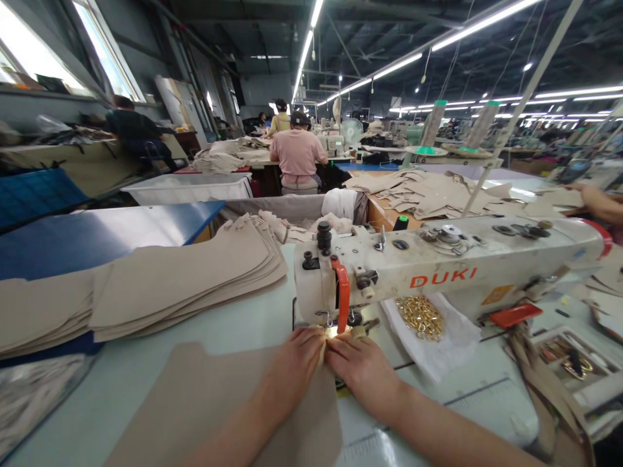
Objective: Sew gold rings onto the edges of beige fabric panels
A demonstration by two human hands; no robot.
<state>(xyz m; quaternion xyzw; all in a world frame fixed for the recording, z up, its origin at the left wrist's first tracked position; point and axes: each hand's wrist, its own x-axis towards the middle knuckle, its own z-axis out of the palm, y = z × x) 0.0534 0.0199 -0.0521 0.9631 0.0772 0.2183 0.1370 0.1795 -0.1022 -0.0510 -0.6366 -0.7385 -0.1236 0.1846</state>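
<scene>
A white sewing machine [438,272] marked DUKI stands across the table in front of me. Both my hands rest on a beige fabric piece [195,402] right under the needle head. My left hand [296,363] lies on the fabric with fingers pressed together at its far edge. My right hand [363,370] pinches the same edge beside the presser foot. The fingertips of both hands meet under the machine's small lamp.
A tall stack of beige cut pieces [146,285] lies at my left. Gold metal parts [421,316] sit on white cloth under the machine arm. A tray of small parts [569,357] is at right. A person in pink [298,155] sits ahead; another person's arm [601,202] shows far right.
</scene>
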